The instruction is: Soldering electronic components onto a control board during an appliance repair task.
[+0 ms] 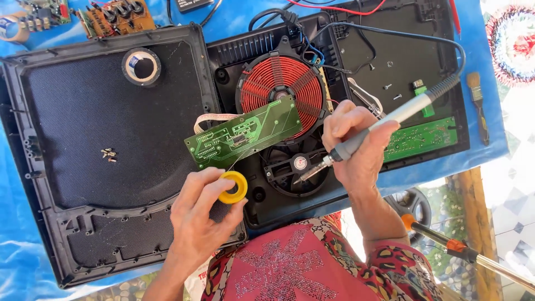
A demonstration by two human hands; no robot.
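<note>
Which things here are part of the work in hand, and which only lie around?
In use:
- soldering iron in right hand
- yellow solder spool in left hand
- green circuit board

Lying about:
- tape roll
- paintbrush
- small screws
- brown circuit board

A: Bright daylight, isn't it?
B: Yes, hard sun; the green circuit board [243, 132] shows crisp and sharp, with dark shadows beneath it.
A: Glare?
B: The floor far right of it washes out pale.

circuit board [245, 131] over coil [284, 83], solder spool [233, 187] before it, soldering iron [384, 120] right, tape roll [141, 66] far left
</note>
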